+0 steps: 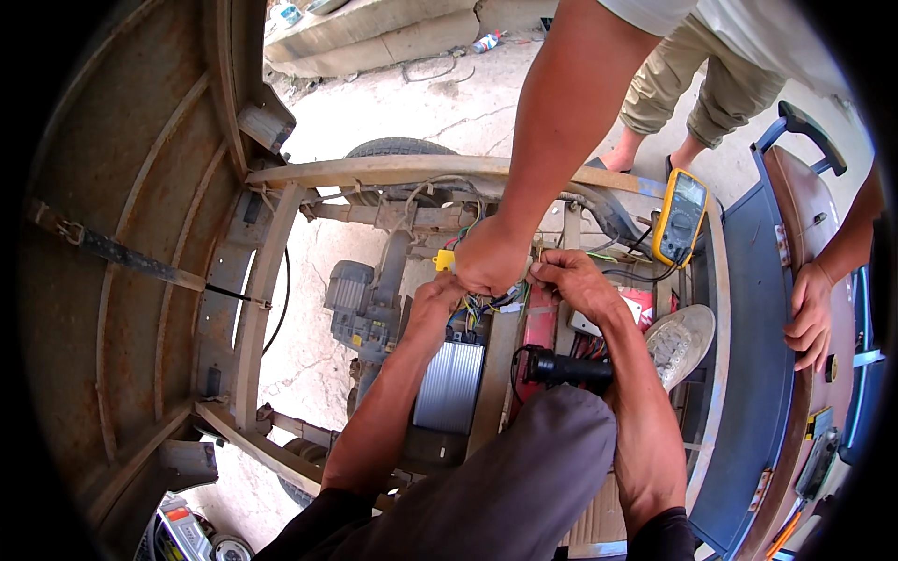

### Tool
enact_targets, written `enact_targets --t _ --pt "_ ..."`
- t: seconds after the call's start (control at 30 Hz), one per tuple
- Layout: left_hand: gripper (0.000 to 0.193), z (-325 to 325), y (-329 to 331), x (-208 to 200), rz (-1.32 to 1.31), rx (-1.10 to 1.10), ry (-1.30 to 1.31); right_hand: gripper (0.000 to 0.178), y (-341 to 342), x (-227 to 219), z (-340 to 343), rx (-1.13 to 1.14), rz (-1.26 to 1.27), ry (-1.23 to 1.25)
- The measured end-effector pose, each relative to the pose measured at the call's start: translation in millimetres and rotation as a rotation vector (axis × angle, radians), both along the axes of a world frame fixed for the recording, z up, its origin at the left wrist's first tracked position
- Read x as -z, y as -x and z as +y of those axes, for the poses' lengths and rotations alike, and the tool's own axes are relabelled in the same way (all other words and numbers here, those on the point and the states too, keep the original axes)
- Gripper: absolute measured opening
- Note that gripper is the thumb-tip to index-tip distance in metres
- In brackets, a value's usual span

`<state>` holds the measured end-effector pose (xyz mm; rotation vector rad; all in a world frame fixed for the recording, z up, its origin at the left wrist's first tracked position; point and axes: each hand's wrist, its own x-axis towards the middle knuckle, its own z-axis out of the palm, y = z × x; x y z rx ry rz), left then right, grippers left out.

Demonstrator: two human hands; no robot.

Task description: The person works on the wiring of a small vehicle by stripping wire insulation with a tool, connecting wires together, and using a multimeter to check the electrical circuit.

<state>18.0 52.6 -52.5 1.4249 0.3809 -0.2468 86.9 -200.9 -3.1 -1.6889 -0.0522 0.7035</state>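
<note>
My left hand (436,307) is closed, its fingertips at a bundle of thin coloured wires (482,304) just below a yellow connector (444,260). What it grips is hidden. My right hand (578,283) is pinched, thumb against forefinger, beside the same wiring; whatever lies between them is too small to name. Between my hands, a co-worker's hand (488,257) reaches down from above, its fingers curled over the wires. Below the bundle sits a silver finned metal box (449,388). A yellow multimeter (681,217) leans on the frame at the right, with dark leads running toward the wiring.
A metal vehicle frame (374,171) surrounds the work, with a motor (352,304) at left and a raised rusty panel (140,234) beyond. A black cylinder (571,367) lies near my knee. At right stands a blue seat box (739,355), the co-worker's other hand (809,318) resting there.
</note>
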Motion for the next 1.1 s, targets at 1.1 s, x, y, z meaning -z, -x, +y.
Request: enact_targets --t 1.1 --pt "0.009 -19.3 6.5 -9.0 -0.240 -0.251 -0.436 0.020 -1.1 5.1 -3.2 -0.058 0.009 0.005"
